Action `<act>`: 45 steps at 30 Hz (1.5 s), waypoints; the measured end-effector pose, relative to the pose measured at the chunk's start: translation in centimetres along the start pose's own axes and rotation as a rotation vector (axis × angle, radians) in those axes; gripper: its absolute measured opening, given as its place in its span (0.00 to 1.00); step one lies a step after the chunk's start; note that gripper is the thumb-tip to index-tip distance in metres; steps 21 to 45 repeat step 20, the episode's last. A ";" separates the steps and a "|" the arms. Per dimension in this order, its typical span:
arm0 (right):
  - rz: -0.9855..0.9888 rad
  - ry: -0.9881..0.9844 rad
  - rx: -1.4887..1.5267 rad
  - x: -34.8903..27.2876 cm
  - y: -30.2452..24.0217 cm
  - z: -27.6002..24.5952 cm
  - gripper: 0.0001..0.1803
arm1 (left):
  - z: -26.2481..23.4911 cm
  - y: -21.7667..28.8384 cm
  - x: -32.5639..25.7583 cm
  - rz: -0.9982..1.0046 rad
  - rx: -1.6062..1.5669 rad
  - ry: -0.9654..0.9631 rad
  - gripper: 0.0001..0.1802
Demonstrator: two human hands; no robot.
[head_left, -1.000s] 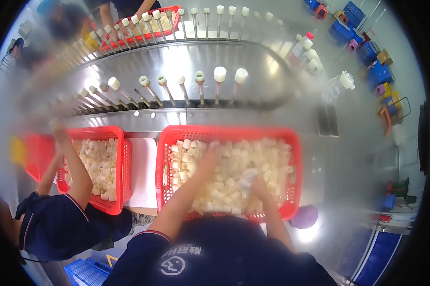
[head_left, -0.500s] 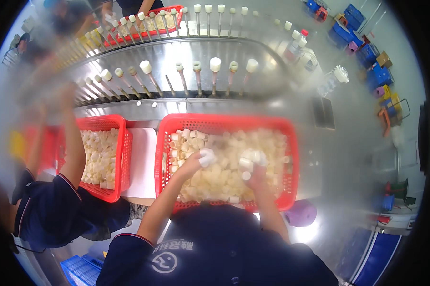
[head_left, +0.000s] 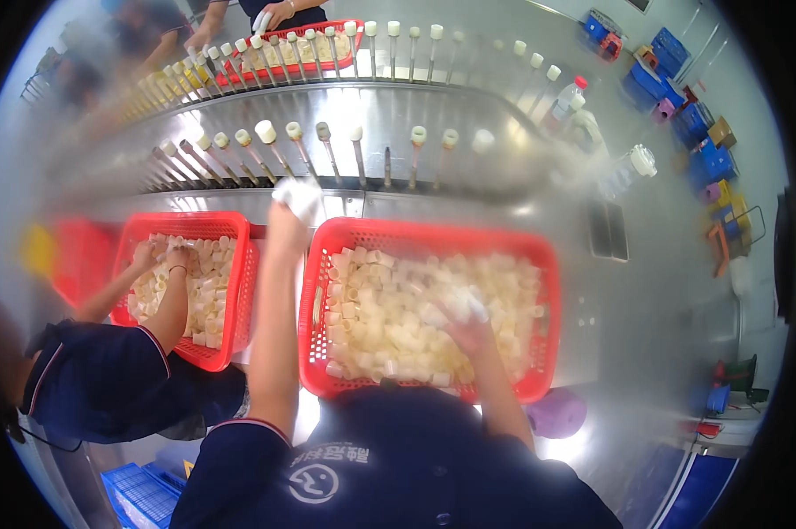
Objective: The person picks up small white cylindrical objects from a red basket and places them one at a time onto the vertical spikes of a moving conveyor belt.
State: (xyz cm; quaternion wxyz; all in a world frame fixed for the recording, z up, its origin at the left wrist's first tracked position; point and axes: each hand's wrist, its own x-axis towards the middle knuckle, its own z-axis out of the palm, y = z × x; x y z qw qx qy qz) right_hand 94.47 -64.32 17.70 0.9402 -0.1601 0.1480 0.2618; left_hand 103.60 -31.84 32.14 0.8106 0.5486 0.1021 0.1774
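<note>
A red basket full of several cream plastic caps stands in front of me. My left hand is stretched forward beyond the basket's far left corner, closed on white caps, close to the row of metal pins on the steel machine. My right hand is down among the caps in the basket, fingers curled on some of them. Several pins carry a cap on top.
To my left a co-worker in dark blue has both hands in a second red basket of caps. A third red basket and another person's hands are beyond the far pin row. Blue crates are at the right.
My left hand has left the basket and reached forward to the pin row with caps in it. My right hand stays in the caps. The pins have shifted sideways.
</note>
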 end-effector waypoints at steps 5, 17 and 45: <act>-0.069 0.141 0.027 -1.8 0.0 -0.5 0.22 | 3.1 9.8 7.6 0.462 1.008 0.060 0.17; -0.194 -0.052 0.061 -3.2 -2.9 0.3 0.23 | 15.6 6.5 11.6 0.166 2.117 -0.595 0.10; -0.185 0.004 0.097 -3.3 -3.1 0.9 0.24 | 14.9 8.1 11.1 0.103 2.010 -0.669 0.14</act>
